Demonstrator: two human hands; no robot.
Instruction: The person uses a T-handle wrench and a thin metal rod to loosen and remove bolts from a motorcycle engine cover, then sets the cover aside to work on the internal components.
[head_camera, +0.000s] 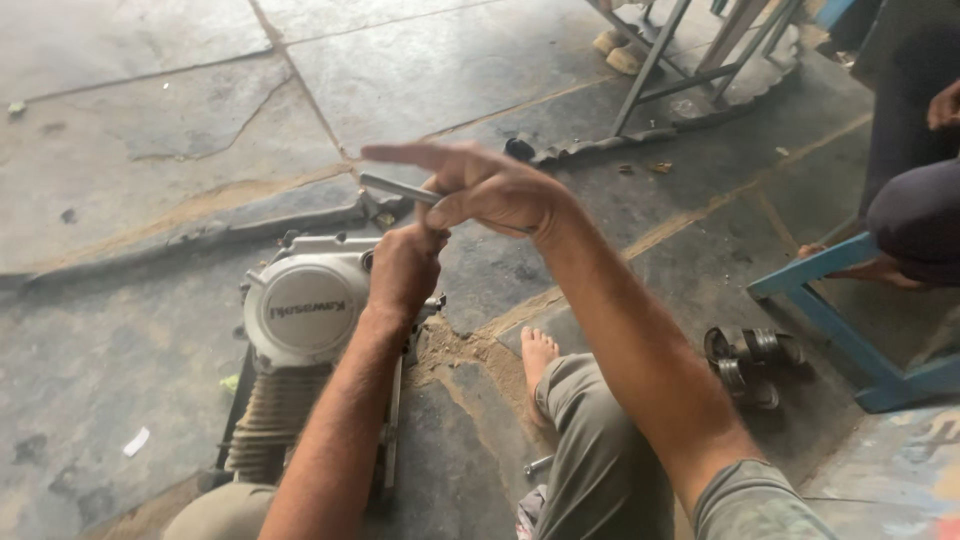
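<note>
A cracked, oil-stained stone floor (150, 110) is seen throughout, its slabs divided by sandy joints. At the near left, a small scrap of white paper (135, 441) lies on it. Right of that, a silver motorcycle engine (300, 310) is set on the floor, its round side cover turned upward and its finned cylinder pointing toward the near edge. The left hand (403, 272) is closed in a fist against the engine's right side, at the lower end of a slim metal tool (398, 188); what is gripped inside the fist cannot be told. Just above it, the right hand (480, 187) is held over the tool's handle, with the forefinger stretched out to the left and the other fingers curled around the shaft. Farther right, a bare foot (538, 352) rests on the floor. Near right of that, metal rings (752, 362) lie together. At the far right, a blue wooden frame (850, 330) stands, and the seated legs of another person (915, 215) are seen.
</note>
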